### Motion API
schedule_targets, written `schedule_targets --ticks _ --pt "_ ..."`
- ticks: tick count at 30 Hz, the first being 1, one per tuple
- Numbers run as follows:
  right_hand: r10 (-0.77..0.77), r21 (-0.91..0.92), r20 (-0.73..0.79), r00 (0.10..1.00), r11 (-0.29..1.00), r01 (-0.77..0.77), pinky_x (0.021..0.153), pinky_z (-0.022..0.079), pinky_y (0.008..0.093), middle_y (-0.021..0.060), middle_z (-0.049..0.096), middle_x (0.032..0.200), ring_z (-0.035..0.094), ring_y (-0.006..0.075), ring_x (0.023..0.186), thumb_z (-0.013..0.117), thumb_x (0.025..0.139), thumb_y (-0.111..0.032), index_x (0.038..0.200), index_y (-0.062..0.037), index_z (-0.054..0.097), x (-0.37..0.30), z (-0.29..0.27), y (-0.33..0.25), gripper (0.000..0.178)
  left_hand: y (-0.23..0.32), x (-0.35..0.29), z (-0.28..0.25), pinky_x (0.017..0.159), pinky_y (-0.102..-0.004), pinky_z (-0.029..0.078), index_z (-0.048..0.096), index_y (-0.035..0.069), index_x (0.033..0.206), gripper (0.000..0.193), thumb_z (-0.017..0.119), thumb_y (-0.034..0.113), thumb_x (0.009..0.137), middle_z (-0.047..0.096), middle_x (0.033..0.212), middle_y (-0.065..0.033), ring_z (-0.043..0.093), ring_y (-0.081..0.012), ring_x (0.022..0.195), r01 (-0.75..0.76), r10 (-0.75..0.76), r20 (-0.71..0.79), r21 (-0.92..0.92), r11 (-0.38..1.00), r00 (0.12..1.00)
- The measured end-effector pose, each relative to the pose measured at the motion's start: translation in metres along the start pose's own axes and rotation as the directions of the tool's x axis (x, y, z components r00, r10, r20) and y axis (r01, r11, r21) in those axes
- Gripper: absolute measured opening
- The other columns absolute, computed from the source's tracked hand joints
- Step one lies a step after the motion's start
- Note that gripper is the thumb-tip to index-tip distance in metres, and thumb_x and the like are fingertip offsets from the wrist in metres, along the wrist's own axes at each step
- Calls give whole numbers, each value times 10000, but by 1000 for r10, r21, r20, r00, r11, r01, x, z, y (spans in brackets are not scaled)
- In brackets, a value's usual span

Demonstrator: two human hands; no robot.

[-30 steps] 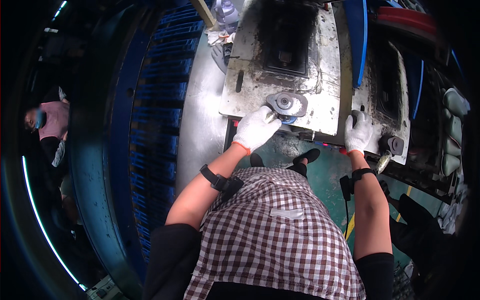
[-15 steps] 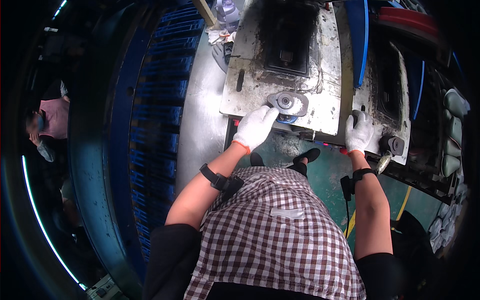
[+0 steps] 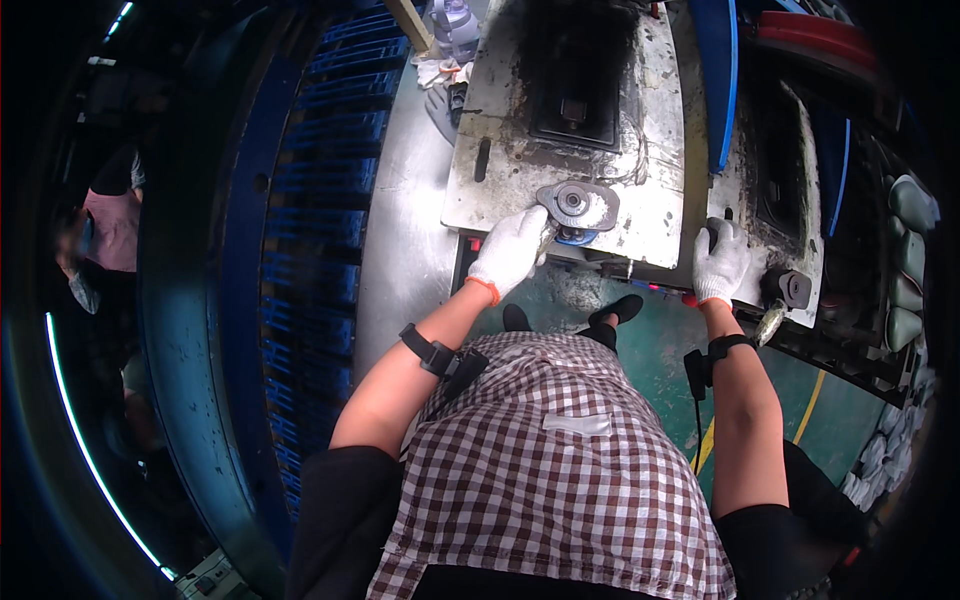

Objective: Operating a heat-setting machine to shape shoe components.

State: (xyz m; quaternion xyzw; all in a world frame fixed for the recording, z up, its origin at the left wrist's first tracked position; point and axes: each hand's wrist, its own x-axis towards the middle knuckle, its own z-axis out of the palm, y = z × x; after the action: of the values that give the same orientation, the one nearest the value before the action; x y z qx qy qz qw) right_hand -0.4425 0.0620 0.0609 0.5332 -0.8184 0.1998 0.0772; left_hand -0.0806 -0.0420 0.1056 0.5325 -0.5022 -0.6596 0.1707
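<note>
My left hand [image 3: 510, 247], in a white knit glove with an orange cuff, is closed around a short wrapped handle [image 3: 547, 236]. It sits beside a grey oval metal flange [image 3: 574, 203] on the front edge of a stained metal machine plate [image 3: 465, 205]. My right hand [image 3: 721, 260], gloved the same way, rests at the edge of the neighbouring machine plate [image 3: 800, 250]. Its fingers curl over a dark knob [image 3: 711, 234] that they partly cover. Nearby on that plate is a second dark flange [image 3: 794, 290] with a wrapped handle [image 3: 769, 326] pointing down.
Blue slatted racks [image 3: 315, 220] line the left, beside a metal bench [image 3: 400, 240]. A grey glove [image 3: 440, 112] and a clear purple bottle [image 3: 456, 28] lie at its far end. A blue panel [image 3: 722, 80] stands between the machines. Grey padded pieces [image 3: 905, 265] stack at right. Another person [image 3: 110, 225] is far left.
My left hand has shifted from the flange's left tip down onto the wrapped handle, its fingers now curled round it. The right hand stays almost in place. The far person has moved slightly.
</note>
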Motion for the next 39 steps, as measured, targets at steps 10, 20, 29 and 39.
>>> schedule_targets --ticks 10,20,29,39 --pt "21 4 16 1000 1000 -21 942 502 490 126 699 1122 651 357 1089 731 888 -201 1065 -110 711 0 -2 -2 200 22 -17 10 822 -475 571 694 109 1166 433 724 471 932 772 1016 -180 752 -373 944 -157 310 -138 633 758 941" --pt "-2 -3 -13 1000 1000 2 945 502 489 130 701 1106 653 360 1073 726 888 -199 1057 -105 714 1 -2 -3 194 10 -16 12 860 -474 580 663 117 1205 387 753 348 908 764 1042 -171 744 -372 976 -265 480 -129 697 666 868" --pt "0 -7 5 1000 1000 0 949 496 495 129 700 1102 643 363 1089 720 890 -205 1065 -111 716 1 -2 -2 199 14 -16 11 809 -477 582 641 109 1204 387 727 357 919 756 1002 -178 742 -391 918 -268 461 -100 697 665 882" --pt "-5 -3 3 1000 1000 5 942 501 496 125 706 1084 645 362 1073 725 878 -200 1056 -115 723 1 -1 -1 198 5 -11 13 747 -507 571 602 104 1181 387 715 388 943 753 924 -180 739 -401 854 -264 504 -93 763 590 858"
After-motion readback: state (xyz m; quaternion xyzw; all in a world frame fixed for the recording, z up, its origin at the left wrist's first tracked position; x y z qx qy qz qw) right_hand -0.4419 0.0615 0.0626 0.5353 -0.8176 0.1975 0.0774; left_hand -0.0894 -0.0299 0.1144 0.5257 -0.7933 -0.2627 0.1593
